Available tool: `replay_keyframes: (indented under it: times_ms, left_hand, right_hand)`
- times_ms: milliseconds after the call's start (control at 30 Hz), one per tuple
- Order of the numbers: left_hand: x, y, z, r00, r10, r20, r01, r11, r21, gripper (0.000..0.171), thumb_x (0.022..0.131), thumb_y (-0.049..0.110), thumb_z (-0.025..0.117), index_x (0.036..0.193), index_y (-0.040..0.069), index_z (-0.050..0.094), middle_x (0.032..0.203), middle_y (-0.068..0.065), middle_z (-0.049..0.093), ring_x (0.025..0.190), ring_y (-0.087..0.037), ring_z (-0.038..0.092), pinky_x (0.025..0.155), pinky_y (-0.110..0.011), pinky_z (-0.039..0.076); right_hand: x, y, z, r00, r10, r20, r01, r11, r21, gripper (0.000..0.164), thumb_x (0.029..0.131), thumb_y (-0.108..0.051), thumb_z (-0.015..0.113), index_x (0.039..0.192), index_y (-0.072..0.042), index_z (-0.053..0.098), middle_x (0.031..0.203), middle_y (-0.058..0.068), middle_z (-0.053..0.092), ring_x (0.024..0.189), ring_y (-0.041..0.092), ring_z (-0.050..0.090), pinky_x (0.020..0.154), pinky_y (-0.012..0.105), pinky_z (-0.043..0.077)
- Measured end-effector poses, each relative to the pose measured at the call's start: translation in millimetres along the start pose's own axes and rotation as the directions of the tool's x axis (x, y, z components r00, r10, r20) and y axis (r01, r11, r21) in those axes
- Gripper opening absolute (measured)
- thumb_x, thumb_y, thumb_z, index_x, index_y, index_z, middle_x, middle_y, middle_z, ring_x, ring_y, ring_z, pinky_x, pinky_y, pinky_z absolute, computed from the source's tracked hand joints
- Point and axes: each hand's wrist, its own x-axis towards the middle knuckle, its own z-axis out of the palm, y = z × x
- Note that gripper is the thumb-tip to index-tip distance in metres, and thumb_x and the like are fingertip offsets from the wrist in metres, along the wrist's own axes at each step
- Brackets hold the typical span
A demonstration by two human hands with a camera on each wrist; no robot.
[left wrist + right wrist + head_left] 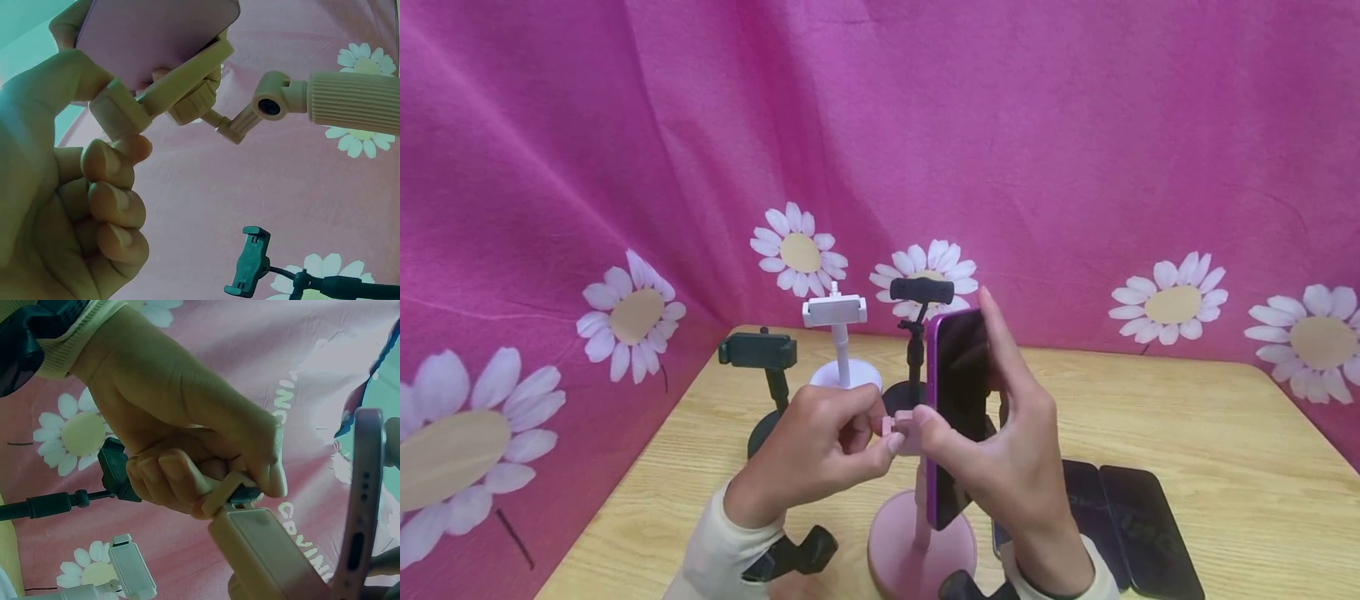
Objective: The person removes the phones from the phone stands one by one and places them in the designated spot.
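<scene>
My right hand grips a purple-edged phone upright, its dark screen turned to the right. Just left of the phone is the holder of a pink phone stand, whose round base rests on the table. With thumb and forefinger, my left hand pinches the clamp end of that holder. A gap shows between this clamp end and the holder's body in the left wrist view. The phone's back stands close to the holder; whether they touch I cannot tell.
Behind the hands stand a dark green phone stand, a white one and a black one. Dark phones lie flat on the wooden table at right. A pink flowered cloth hangs behind.
</scene>
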Motion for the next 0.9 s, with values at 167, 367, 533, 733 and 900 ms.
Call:
replay_keyframes:
  times_ms: [167,367,533,733,900]
  left_hand:
    - [0.3,2.4,1.8,0.999,0.036,-0.018,-0.035,0.998,0.061,0.014,0.08,0.015,0.069,0.078,0.016,0.056,0.058,0.013,0.042,0.05,0.002,0.04,0.045,-0.016,0.038]
    - [0.4,3.9,2.4,0.999,0.033,-0.02,-0.031,0.997,0.076,0.015,0.082,0.016,0.069,0.078,0.017,0.055,0.058,0.012,0.043,0.051,0.001,0.041,0.045,-0.017,0.039]
    - [0.3,4.7,3.2,1.0,-0.001,-0.01,0.002,0.998,0.06,0.013,0.082,0.014,0.069,0.08,0.016,0.056,0.059,0.012,0.044,0.052,-0.001,0.043,0.046,-0.018,0.04]
    - [0.6,3.4,3.5,1.0,-0.02,-0.013,0.021,0.998,0.058,0.014,0.084,0.015,0.069,0.08,0.017,0.056,0.062,0.012,0.046,0.054,-0.003,0.045,0.047,-0.018,0.042]
    - [1.0,2.0,1.4,1.0,-0.013,-0.006,0.014,0.998,0.054,0.013,0.086,0.017,0.07,0.083,0.016,0.057,0.064,0.012,0.047,0.056,-0.002,0.045,0.048,-0.018,0.043]
  right_hand:
    - [1,-1,-1,1.0,-0.02,0.004,0.02,0.999,0.039,0.092,0.07,-0.004,0.074,0.148,-0.033,0.035,0.107,0.005,0.064,0.093,0.022,0.06,0.083,0.028,0.046]
    - [0,-4,-1,1.0,0.019,0.022,-0.02,0.997,0.069,0.09,0.07,-0.005,0.077,0.146,-0.033,0.038,0.107,0.005,0.065,0.092,0.02,0.063,0.08,0.028,0.051]
    - [-3,-7,5,0.996,0.069,0.057,-0.077,0.986,0.149,0.086,0.072,-0.003,0.076,0.144,-0.032,0.038,0.103,0.007,0.065,0.088,0.022,0.067,0.069,0.036,0.057]
    - [-4,-8,9,0.994,0.067,0.087,-0.091,0.95,0.3,0.082,0.073,0.004,0.07,0.144,-0.024,0.037,0.105,0.016,0.065,0.093,0.031,0.068,0.074,0.043,0.057]
    - [-2,-7,7,0.999,-0.005,0.039,-0.011,0.925,0.379,0.08,0.072,0.007,0.065,0.143,-0.014,0.033,0.116,0.021,0.064,0.103,0.035,0.066,0.078,0.043,0.056]
